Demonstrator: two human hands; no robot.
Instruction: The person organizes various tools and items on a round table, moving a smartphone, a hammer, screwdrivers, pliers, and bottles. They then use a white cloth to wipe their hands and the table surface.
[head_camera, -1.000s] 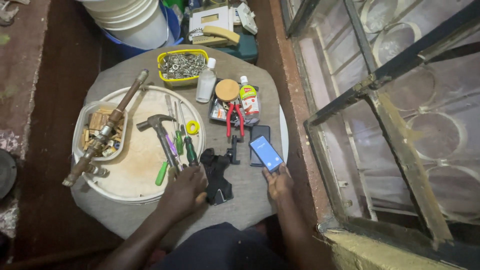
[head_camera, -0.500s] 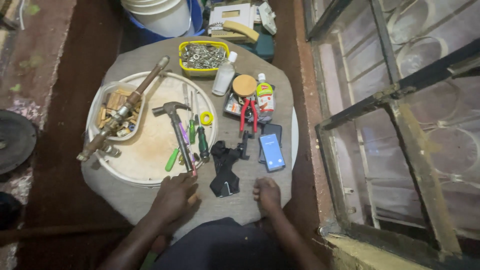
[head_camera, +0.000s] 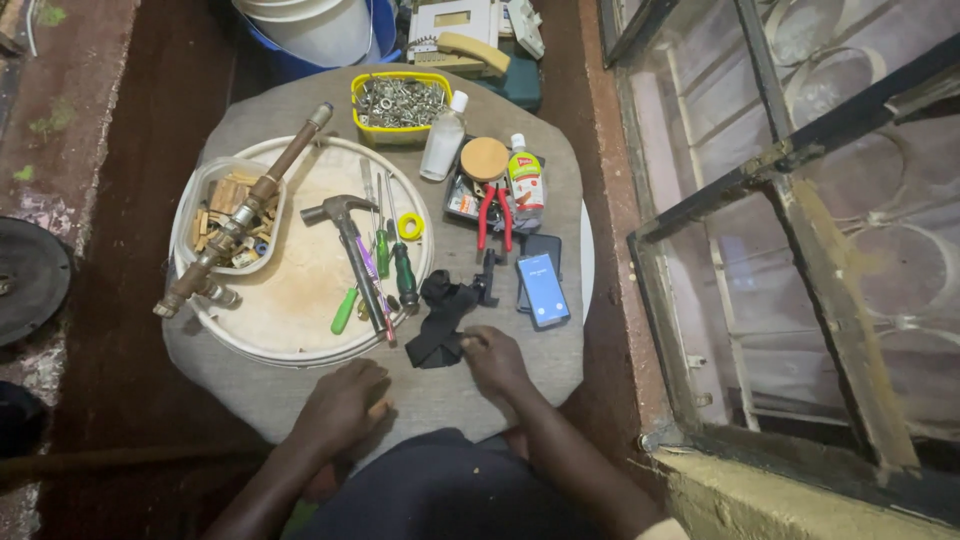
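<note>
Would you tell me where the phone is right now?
In the head view, the phone lies screen-up on the table's right side, beside the black strap, just beyond the right hand.

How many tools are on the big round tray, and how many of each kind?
Hammer: 1
Screwdrivers, green handles: 3
Brass pipe fitting: 1
Yellow tape roll: 1
Tub of small bits: 1
Total: 7

The right hand touches a black strap beside the tray; the left hand rests on the cloth.
</note>
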